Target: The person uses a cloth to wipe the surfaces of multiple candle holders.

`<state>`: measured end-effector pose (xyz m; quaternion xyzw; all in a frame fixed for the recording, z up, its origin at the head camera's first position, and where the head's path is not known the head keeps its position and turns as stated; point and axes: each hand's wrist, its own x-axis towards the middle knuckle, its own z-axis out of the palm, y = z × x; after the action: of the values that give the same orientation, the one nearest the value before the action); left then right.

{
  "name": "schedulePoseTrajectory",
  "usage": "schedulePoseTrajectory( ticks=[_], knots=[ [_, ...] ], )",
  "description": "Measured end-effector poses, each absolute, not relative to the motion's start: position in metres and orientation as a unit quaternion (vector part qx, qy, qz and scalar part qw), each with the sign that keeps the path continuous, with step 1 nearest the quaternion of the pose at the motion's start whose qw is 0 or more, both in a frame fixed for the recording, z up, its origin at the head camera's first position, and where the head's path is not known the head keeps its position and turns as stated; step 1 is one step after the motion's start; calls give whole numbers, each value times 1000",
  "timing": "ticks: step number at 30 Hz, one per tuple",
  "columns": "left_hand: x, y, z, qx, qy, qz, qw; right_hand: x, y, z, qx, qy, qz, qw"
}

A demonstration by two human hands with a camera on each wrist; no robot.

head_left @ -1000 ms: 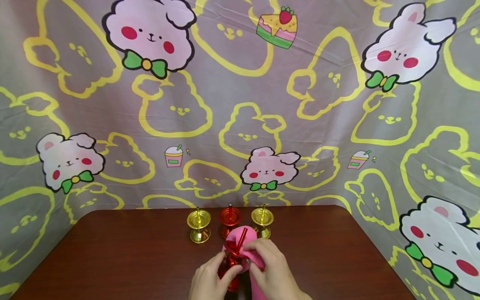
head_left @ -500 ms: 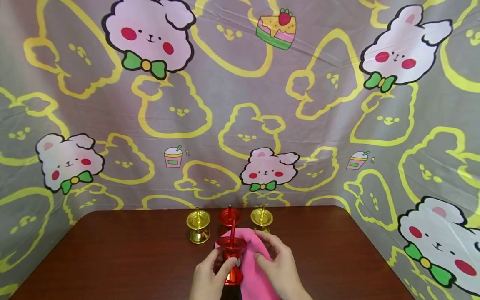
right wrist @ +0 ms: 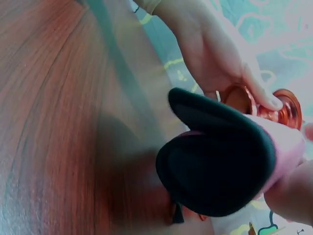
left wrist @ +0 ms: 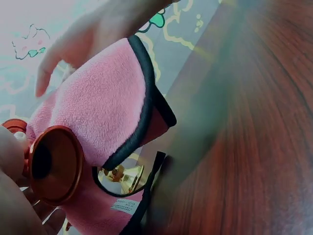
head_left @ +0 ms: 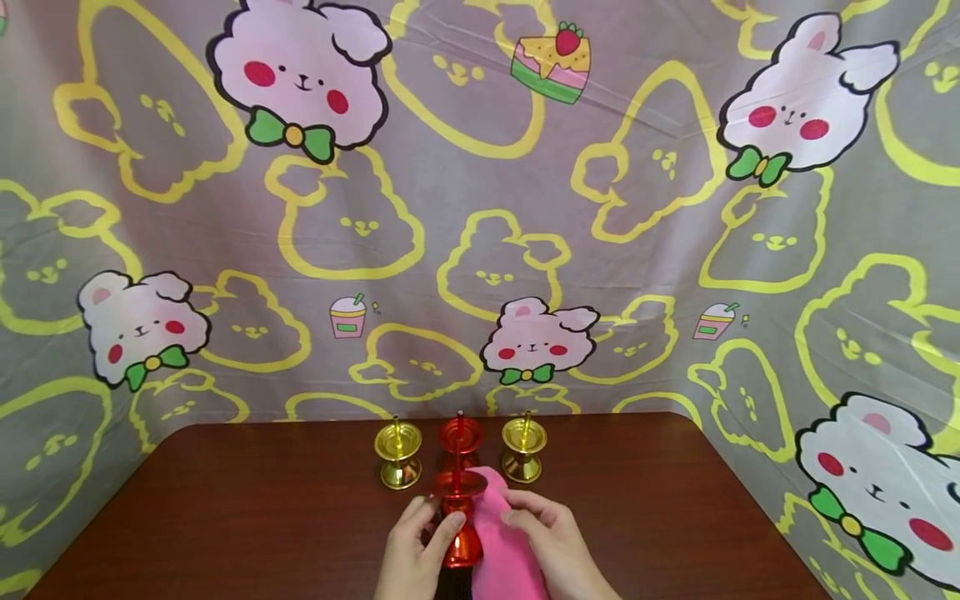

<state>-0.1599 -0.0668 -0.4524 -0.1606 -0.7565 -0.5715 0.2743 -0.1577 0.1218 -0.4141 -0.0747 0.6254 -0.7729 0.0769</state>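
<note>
Candleholder (head_left: 465,546), red, upright: my left hand (head_left: 418,540) curled round its waist, right hand (head_left: 553,535) pinching pink cloth (head_left: 504,557) beside it.

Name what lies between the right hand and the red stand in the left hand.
Pink cloth lies between the right hand, which holds it, and the red stand, as the head view shows.

glossy red metallic holder (head_left: 462,547), fuzzy pink cloth (left wrist: 105,98), smooth wood-grain table (head_left: 300,517)

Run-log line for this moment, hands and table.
left hand: grips red candle holder | right hand: pinches pink dark-edged cloth | table: two gold candle holders, second red candle holder between
</note>
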Motion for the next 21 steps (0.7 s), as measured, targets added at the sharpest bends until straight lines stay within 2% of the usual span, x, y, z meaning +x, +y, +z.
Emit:
schedulePoseTrajectory(
  ticks=[4,9,15,18,21],
  knots=[
    [-159,-72,-447,-125,-744,-624,203,-159,125,-413,-103,577,-802,118],
    [-157,-74,-444,-86,-719,-674,145,-162,126,-416,-122,597,-784,116],
    [-154,-77,-442,-135,-719,-677,86,-166,126,-422,-125,633,-756,105],
    [-152,-78,-442,-172,-725,-662,89,-167,125,-424,-127,654,-741,85],
    [-152,-78,-442,-193,-740,-633,123,-167,123,-425,-132,669,-728,67]
  ],
)
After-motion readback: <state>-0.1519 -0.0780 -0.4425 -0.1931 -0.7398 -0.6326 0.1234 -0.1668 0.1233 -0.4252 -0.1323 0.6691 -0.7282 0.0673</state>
